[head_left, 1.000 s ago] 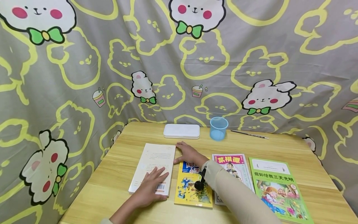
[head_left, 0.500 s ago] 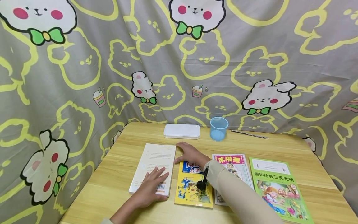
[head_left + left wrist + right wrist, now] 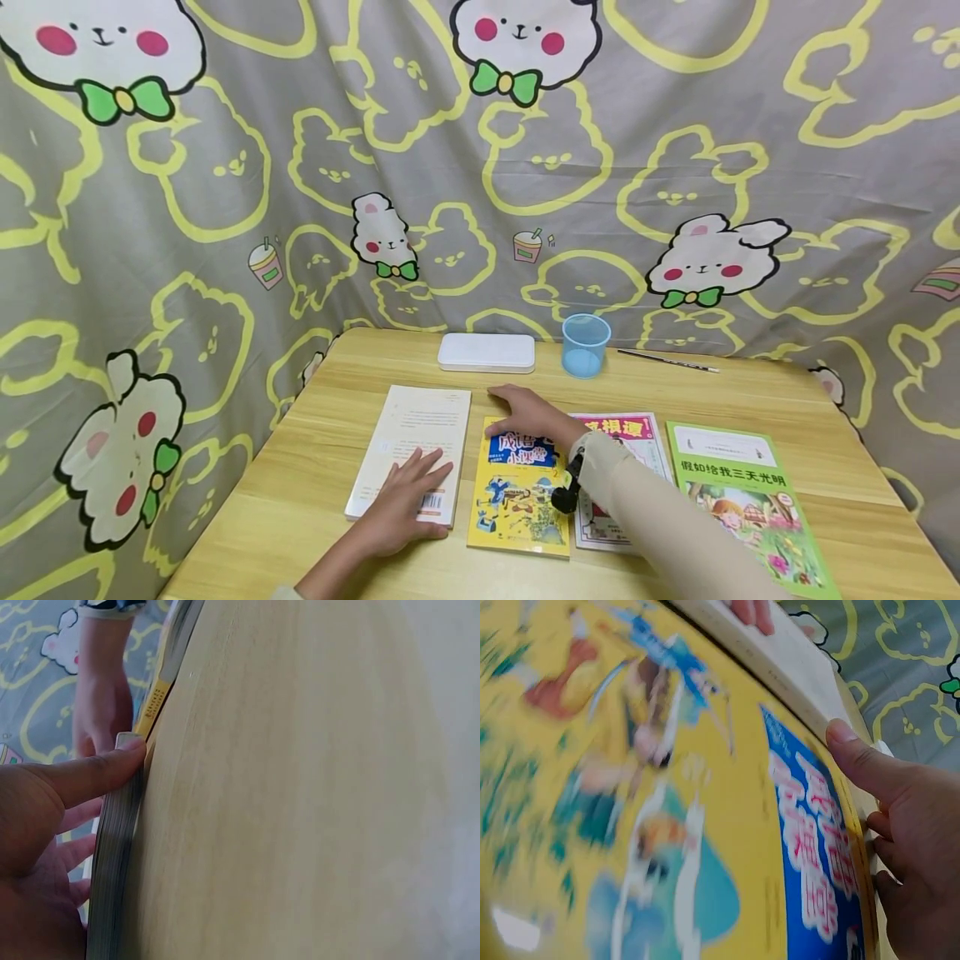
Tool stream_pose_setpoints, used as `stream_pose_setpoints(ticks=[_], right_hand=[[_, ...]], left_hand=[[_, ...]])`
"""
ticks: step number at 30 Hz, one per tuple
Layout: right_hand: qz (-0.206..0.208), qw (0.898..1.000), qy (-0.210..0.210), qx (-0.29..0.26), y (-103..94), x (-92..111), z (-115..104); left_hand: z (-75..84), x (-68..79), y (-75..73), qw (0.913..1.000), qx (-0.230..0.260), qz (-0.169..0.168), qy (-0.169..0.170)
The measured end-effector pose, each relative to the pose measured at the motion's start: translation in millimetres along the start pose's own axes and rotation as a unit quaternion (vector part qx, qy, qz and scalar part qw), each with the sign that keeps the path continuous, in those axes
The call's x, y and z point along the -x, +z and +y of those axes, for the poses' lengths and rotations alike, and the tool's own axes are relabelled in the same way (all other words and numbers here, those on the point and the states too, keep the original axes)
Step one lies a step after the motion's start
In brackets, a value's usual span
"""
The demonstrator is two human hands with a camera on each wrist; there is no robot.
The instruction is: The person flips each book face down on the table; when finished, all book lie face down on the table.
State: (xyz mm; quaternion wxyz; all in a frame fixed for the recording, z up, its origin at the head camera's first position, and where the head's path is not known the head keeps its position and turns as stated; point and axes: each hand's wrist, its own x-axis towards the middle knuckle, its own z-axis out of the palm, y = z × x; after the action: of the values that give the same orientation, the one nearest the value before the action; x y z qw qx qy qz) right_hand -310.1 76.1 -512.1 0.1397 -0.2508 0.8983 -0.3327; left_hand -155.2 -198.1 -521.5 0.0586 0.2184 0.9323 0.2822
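Wooden table (image 3: pixel 307 454): cup (image 3: pixel 587 346) and case (image 3: pixel 486 352) beyond, left fingers (image 3: pixel 437 477) splayed on white book (image 3: pixel 420 412), right fingers (image 3: pixel 506 393) parted, empty, by yellow book (image 3: pixel 504 517).

Four books (image 3: pixel 519 508) abreast — cup (image 3: pixel 586 348), perhaps pencil (image 3: pixel 666 361), behind.

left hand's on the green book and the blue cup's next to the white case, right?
Not quite: the left hand is on the white book, as the head view shows; the green book lies at the far right. The blue cup is indeed next to the white case.
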Motion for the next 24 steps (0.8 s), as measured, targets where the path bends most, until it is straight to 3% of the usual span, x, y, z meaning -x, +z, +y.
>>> stream_pose_setpoints(ticks=[24], right_hand=[[0.01,0.999,0.034,-0.015,-26.6,54.7,32.2]], left_hand=[[5.0,1.1,-1.6,1.0,-0.002,0.004,-0.002]])
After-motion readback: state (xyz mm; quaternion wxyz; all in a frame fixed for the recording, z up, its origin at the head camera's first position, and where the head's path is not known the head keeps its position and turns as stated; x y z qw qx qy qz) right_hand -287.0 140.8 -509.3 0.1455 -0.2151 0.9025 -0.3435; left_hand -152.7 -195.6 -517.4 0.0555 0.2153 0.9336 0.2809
